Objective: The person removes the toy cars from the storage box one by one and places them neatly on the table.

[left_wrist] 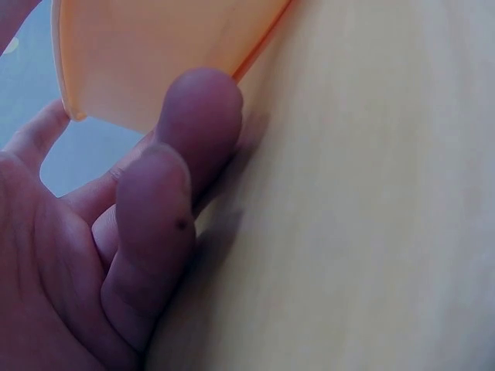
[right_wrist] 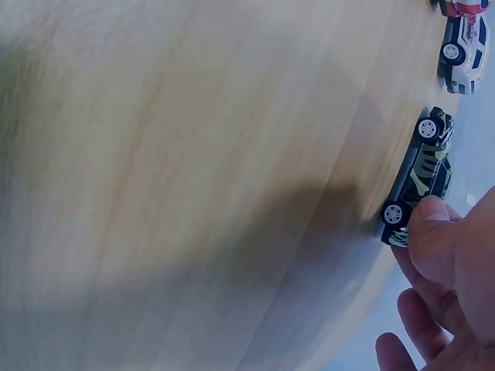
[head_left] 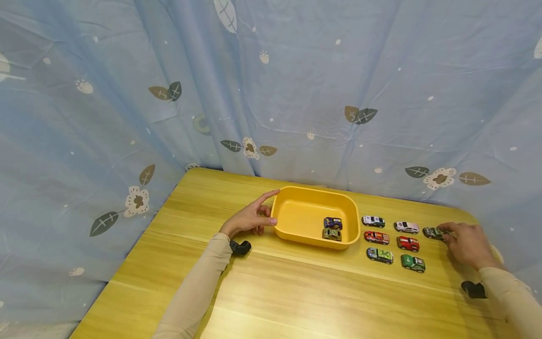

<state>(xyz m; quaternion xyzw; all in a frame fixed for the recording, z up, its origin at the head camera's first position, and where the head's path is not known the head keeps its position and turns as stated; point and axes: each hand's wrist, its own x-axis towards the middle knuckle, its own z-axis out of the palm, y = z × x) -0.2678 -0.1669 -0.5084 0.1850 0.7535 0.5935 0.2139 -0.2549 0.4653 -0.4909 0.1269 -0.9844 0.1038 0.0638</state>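
At the far right of the toy cars, my right hand (head_left: 471, 245) pinches the rear of a dark camouflage toy car (right_wrist: 421, 174) between thumb and fingers; its wheels are close to the table. My left hand (head_left: 250, 217) touches the left end of a yellow plastic tray (head_left: 292, 238), index finger and thumb stretched along its rim. In the left wrist view the other fingers (left_wrist: 155, 232) are loosely bent beside the tray's wall. Inside the tray, at its right, sit a purple-blue toy car (head_left: 333, 223) and an olive toy car (head_left: 332, 234).
Right of the tray stand a white toy car (head_left: 373, 221), a pink-white one (head_left: 406, 227), an orange-red one (head_left: 377, 237), a red one (head_left: 408, 243), a blue-green one (head_left: 379, 255) and a green one (head_left: 413, 263). A blue curtain (head_left: 296, 94) hangs behind the wooden table (head_left: 296, 292).
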